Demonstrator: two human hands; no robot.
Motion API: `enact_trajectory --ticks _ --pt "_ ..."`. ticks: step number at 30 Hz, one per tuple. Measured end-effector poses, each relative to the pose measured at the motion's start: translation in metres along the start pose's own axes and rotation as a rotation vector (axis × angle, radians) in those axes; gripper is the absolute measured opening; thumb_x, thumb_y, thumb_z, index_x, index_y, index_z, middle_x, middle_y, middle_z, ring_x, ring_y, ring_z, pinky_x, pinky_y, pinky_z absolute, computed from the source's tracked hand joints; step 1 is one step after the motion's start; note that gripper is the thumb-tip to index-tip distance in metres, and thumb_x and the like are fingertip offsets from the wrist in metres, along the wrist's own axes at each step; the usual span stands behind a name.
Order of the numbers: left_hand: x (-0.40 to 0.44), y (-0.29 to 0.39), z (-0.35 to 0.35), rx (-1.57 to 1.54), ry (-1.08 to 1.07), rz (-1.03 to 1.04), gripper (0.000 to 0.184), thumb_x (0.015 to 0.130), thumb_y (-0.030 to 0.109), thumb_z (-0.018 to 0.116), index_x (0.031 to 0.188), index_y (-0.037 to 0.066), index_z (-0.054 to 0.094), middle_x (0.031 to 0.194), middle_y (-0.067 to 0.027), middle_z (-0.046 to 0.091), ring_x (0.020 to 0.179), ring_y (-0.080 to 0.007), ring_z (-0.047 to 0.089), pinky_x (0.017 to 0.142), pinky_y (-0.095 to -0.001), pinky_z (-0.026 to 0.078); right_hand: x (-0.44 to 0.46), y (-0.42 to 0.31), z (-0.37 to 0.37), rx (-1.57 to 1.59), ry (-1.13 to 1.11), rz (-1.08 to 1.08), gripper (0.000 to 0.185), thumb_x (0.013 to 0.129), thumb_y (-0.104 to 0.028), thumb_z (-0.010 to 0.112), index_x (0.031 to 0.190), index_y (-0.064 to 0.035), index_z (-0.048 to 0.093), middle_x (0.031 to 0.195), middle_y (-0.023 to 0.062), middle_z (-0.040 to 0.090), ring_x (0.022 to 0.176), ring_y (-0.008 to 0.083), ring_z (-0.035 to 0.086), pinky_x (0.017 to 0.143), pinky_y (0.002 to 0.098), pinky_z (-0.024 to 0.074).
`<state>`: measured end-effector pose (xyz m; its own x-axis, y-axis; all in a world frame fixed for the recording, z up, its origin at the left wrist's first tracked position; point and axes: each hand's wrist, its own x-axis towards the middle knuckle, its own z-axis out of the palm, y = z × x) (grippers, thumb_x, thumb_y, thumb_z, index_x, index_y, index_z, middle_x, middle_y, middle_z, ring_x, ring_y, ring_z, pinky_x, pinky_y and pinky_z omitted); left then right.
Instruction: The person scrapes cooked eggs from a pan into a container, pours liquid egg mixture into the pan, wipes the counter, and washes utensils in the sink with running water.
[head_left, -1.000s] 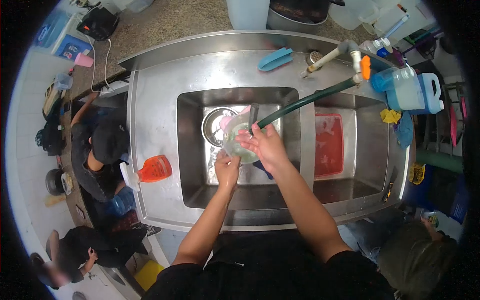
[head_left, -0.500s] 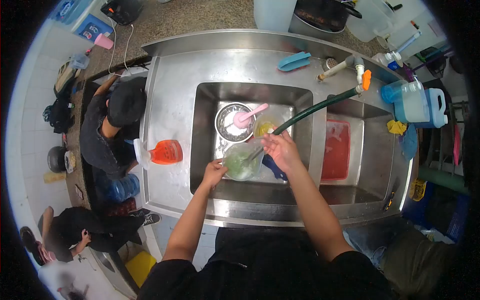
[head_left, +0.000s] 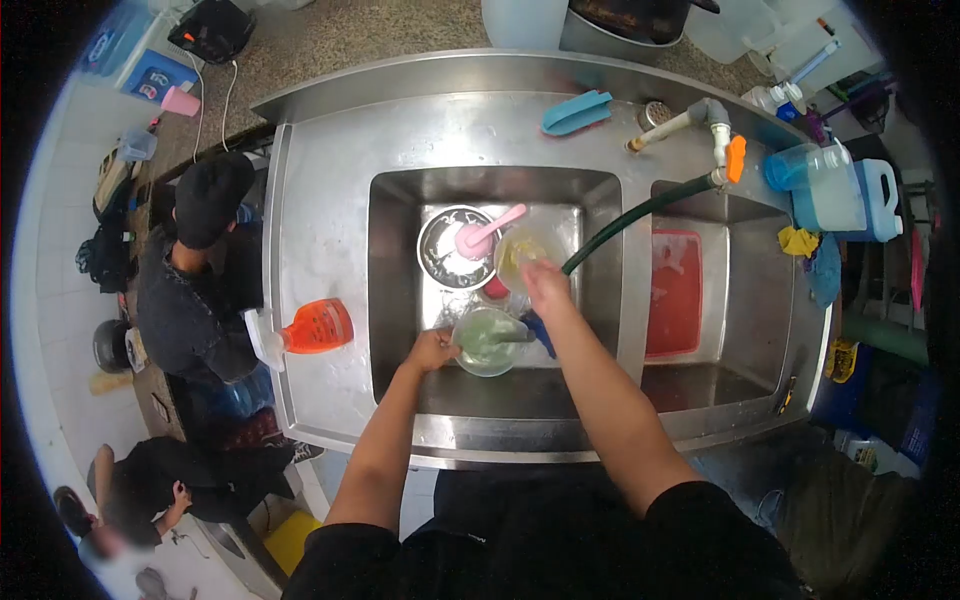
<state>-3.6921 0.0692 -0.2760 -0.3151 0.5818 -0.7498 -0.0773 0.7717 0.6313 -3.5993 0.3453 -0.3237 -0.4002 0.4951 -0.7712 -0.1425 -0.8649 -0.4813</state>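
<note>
My left hand [head_left: 432, 350] grips the rim of a clear plastic container [head_left: 487, 352] with cloudy greenish liquid, low in the sink. A dark green hose [head_left: 640, 216] runs down behind my right wrist, and its end appears to rest over that container. At the near rim of a second clear container [head_left: 517, 245], with something yellowish in it, is my right hand [head_left: 547, 288]; its fingers are partly hidden and blurred, so a grip cannot be made out. A metal bowl [head_left: 432, 262] beside it holds a pink ladle-like utensil [head_left: 490, 230].
An orange spray bottle [head_left: 318, 326] lies on the steel counter left of the sink. A blue brush [head_left: 577, 113] is behind it. The right basin holds a red tray [head_left: 673, 293]. Blue jugs [head_left: 872, 200] stand at the right. One person [head_left: 195, 290] is at the left, another lower left.
My right hand has left the hose and moved to the container with the yellowish contents. The greenish container in my left hand sits slightly lower. The view has shifted a little.
</note>
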Motion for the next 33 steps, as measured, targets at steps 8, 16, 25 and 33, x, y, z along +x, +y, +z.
enact_trajectory --ticks 8,16,25,33 --pt "0.056 0.150 0.048 0.217 0.361 0.489 0.031 0.081 0.005 0.062 0.112 0.001 0.063 0.106 -0.0244 0.065 0.101 -0.0415 0.061 0.088 -0.0452 0.048 -0.066 -0.048 0.000 -0.031 -0.043 0.011 0.042 0.090 -0.005 0.061 0.129 -0.0094 0.047 0.115 0.0118 0.063 0.107 0.0227 0.062 0.082 0.0311 0.0532" --pt "0.250 0.129 0.106 0.725 0.234 0.156 0.036 0.087 0.014 0.058 0.122 0.010 0.060 0.123 -0.0297 0.056 0.111 -0.0417 0.059 0.096 -0.0475 0.049 -0.069 -0.073 -0.007 -0.315 -0.065 0.030 0.028 0.091 -0.014 0.064 0.117 -0.0050 0.056 0.102 0.0084 0.068 0.088 0.0161 0.066 0.072 0.0271 0.0510" --pt "0.176 0.180 0.078 0.505 0.321 0.293 0.017 0.083 0.016 0.064 0.094 0.003 0.069 0.093 -0.0218 0.068 0.085 -0.0330 0.069 0.074 -0.0429 0.055 -0.076 -0.079 -0.011 -0.326 -0.056 0.101 0.021 0.095 -0.016 0.058 0.115 -0.0078 0.057 0.100 0.0103 0.068 0.085 0.0160 0.066 0.070 0.0281 0.0524" --pt "0.066 0.276 -0.011 -0.298 0.601 0.597 0.023 0.087 0.018 0.064 0.104 0.003 0.061 0.079 -0.0120 0.066 0.067 -0.0211 0.062 0.065 -0.0325 0.051 -0.103 -0.074 0.004 -0.182 -0.178 0.135 0.025 0.095 -0.024 0.058 0.116 -0.0085 0.056 0.096 0.0083 0.066 0.077 0.0155 0.064 0.064 0.0267 0.0481"
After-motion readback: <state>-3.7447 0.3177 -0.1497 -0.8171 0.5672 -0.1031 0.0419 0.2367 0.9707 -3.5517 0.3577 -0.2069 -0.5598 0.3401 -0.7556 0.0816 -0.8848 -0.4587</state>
